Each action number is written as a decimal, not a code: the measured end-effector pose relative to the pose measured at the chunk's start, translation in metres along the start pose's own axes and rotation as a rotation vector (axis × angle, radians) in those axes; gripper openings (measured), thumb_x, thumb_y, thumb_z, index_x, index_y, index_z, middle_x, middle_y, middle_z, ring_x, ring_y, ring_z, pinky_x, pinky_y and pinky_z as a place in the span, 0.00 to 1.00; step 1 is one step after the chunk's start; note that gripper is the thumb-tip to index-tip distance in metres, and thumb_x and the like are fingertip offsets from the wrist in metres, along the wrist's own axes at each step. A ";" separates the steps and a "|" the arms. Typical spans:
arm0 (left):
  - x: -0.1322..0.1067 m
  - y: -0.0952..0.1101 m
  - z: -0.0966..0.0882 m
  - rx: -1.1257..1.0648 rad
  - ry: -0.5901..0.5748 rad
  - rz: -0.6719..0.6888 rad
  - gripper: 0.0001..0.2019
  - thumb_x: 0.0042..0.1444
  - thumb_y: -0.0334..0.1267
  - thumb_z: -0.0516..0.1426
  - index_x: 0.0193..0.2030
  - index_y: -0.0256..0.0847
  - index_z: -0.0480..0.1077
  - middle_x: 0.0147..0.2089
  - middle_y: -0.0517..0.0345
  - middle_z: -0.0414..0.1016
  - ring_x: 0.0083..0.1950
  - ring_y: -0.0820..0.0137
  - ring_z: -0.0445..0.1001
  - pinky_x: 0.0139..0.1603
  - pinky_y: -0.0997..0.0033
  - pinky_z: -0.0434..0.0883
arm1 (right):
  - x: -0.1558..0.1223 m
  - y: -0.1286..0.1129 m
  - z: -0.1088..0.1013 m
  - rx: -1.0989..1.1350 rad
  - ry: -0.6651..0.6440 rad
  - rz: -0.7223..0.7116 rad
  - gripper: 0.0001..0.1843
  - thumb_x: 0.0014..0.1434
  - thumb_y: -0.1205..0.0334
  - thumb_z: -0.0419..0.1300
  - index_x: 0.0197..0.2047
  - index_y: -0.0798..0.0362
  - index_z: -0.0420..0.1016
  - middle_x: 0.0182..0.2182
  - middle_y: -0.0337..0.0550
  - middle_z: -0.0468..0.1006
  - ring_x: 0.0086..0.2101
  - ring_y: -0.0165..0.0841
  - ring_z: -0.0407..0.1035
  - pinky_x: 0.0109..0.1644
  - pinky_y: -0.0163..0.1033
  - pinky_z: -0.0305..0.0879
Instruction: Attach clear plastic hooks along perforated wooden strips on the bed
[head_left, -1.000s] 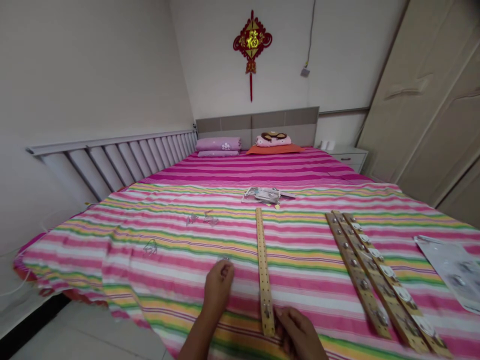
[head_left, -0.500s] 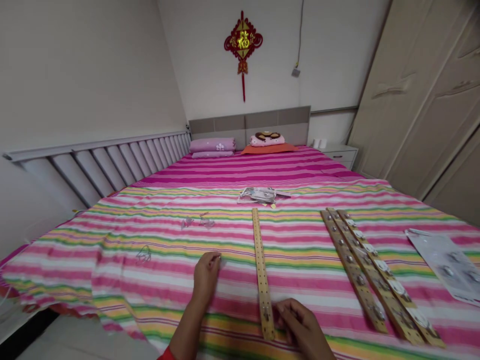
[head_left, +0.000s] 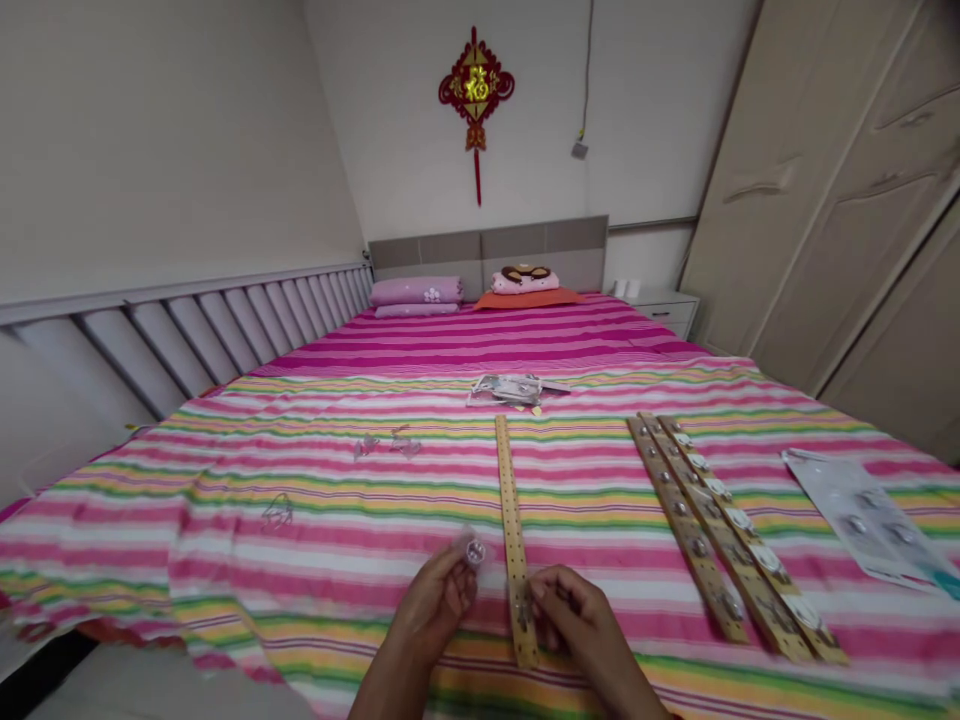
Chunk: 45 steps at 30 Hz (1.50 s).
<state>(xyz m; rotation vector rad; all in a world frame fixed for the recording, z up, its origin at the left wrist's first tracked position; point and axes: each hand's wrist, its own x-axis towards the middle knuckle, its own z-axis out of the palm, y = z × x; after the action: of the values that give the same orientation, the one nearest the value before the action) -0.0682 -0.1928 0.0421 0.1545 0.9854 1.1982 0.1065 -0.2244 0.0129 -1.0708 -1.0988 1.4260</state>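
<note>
My left hand [head_left: 435, 605] pinches a small clear plastic piece with a shiny round part [head_left: 475, 551], just left of a narrow tan strip with rows of holes [head_left: 511, 515]. That strip lies lengthwise in front of me, and a small silvery piece [head_left: 523, 608] sits on its near end. Curled fingers of my right hand [head_left: 574, 615] are at the strip's right edge beside this piece; whether they hold anything is hidden. Farther right lie similar brown strips [head_left: 686, 515] side by side, bearing several silvery pieces and white discs.
A clear bag with silvery pieces [head_left: 862, 520] lies at the far right of the striped sheet [head_left: 322, 560]. Another clear packet [head_left: 510, 389] rests beyond the tan strip. Small clear bits [head_left: 405, 443] and a crumpled clear wrapper [head_left: 277, 512] lie to the left.
My left hand has moved right and nearer the strip, and the clear piece now shows in its fingers. My right hand has shifted slightly left, against the strip's edge. The view has turned slightly right.
</note>
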 end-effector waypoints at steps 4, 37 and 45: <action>-0.012 -0.014 0.011 0.012 -0.069 -0.011 0.04 0.51 0.24 0.60 0.30 0.35 0.71 0.25 0.59 0.76 0.24 0.79 0.74 0.25 0.84 0.70 | -0.003 -0.003 0.004 0.033 -0.013 -0.001 0.25 0.45 0.38 0.64 0.26 0.55 0.70 0.18 0.34 0.69 0.14 0.22 0.57 0.18 0.30 0.50; -0.038 -0.048 0.015 0.510 -0.066 0.512 0.14 0.35 0.41 0.67 0.27 0.38 0.70 0.26 0.57 0.76 0.29 0.69 0.74 0.29 0.74 0.70 | -0.026 -0.014 0.013 -0.626 0.218 -0.608 0.02 0.57 0.63 0.58 0.32 0.49 0.67 0.27 0.40 0.68 0.27 0.32 0.64 0.30 0.36 0.62; -0.047 -0.053 0.018 0.625 -0.148 0.578 0.12 0.40 0.43 0.66 0.28 0.39 0.72 0.27 0.56 0.77 0.31 0.68 0.76 0.32 0.73 0.71 | -0.021 -0.018 0.011 -0.244 0.239 -0.332 0.15 0.54 0.48 0.59 0.29 0.52 0.70 0.23 0.39 0.70 0.24 0.31 0.63 0.27 0.35 0.60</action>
<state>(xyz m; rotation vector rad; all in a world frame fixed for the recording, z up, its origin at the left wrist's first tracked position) -0.0191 -0.2465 0.0483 1.0662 1.1978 1.3277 0.1015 -0.2451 0.0346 -1.1340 -1.2293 0.8953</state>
